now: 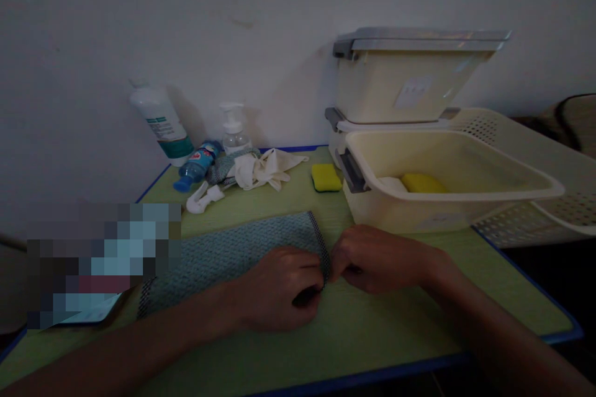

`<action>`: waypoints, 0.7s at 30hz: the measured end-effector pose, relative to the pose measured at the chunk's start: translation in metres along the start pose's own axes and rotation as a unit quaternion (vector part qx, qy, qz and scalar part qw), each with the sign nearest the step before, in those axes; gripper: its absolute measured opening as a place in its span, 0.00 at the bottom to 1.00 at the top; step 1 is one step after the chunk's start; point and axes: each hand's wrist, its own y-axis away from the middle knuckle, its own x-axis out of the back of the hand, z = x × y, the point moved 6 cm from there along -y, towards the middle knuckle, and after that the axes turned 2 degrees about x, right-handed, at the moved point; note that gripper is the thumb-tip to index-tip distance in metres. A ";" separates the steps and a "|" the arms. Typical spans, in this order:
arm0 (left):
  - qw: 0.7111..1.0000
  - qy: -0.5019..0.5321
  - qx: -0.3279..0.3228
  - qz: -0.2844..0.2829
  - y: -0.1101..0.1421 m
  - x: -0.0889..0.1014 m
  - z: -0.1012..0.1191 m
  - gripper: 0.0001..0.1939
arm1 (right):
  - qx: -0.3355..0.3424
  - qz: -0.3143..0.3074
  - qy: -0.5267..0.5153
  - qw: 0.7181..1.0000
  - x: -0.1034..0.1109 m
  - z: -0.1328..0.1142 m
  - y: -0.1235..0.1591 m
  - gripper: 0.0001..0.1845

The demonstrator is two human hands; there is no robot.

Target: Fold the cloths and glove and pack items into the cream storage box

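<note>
A blue-grey woven cleaning cloth (233, 248) with dark, checkered ends lies flat on the green table (395, 335). My left hand (286, 288) rests over its right part, fingers curled and closed at the dark edge. From the right, my right hand (377, 257) meets the same edge, its fingers bent into a pinch there. The two hands are close together, and the exact grip of the fingertips is partly hidden. Behind them sits a yellow sponge (325, 177) with a green underside.
An open cream bin (395, 208) holds something yellow; a lidded bin (386, 90) stands behind it. A perforated basket (549, 149) is at right. Along the back left are a white bottle (161, 124), blue bottle (198, 164), pump bottle (234, 130) and white gloves (263, 169). A blurred patch covers the left.
</note>
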 end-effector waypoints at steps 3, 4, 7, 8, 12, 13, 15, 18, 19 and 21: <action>0.996 0.072 -0.011 -0.043 -0.001 0.002 -0.002 0.09 | 0.000 -0.001 0.001 1.000 0.001 0.000 0.000 0.17; 0.994 0.099 -0.012 -0.055 -0.002 0.003 -0.003 0.10 | 0.001 -0.004 0.000 1.000 0.001 0.000 0.000 0.17; 0.987 0.142 -0.002 -0.077 -0.003 0.004 -0.008 0.10 | 0.005 -0.013 -0.009 1.000 0.001 -0.001 0.000 0.18; 0.986 0.144 0.003 -0.079 -0.004 0.005 -0.009 0.09 | 0.008 -0.013 -0.013 1.000 0.002 -0.001 0.000 0.18; 0.991 0.118 0.013 -0.066 -0.003 0.007 -0.013 0.07 | 0.018 -0.001 -0.014 1.000 0.002 -0.002 0.001 0.19; 0.993 0.104 0.015 -0.062 -0.002 0.007 -0.013 0.07 | 0.018 0.005 -0.015 1.000 0.003 -0.002 0.001 0.20; 0.996 0.068 0.023 -0.058 0.000 0.008 -0.014 0.09 | 0.010 0.021 -0.017 1.000 0.003 0.001 0.003 0.20; 0.997 -0.001 0.030 -0.070 0.002 0.006 -0.013 0.13 | -0.026 0.058 0.001 0.998 0.004 0.008 0.003 0.17; 0.996 -0.025 0.030 -0.075 0.002 0.005 -0.012 0.14 | -0.047 0.075 0.010 0.996 0.005 0.011 0.003 0.15; 0.994 -0.066 0.028 -0.078 0.003 0.003 -0.011 0.14 | -0.090 0.109 0.025 0.990 0.006 0.017 0.000 0.12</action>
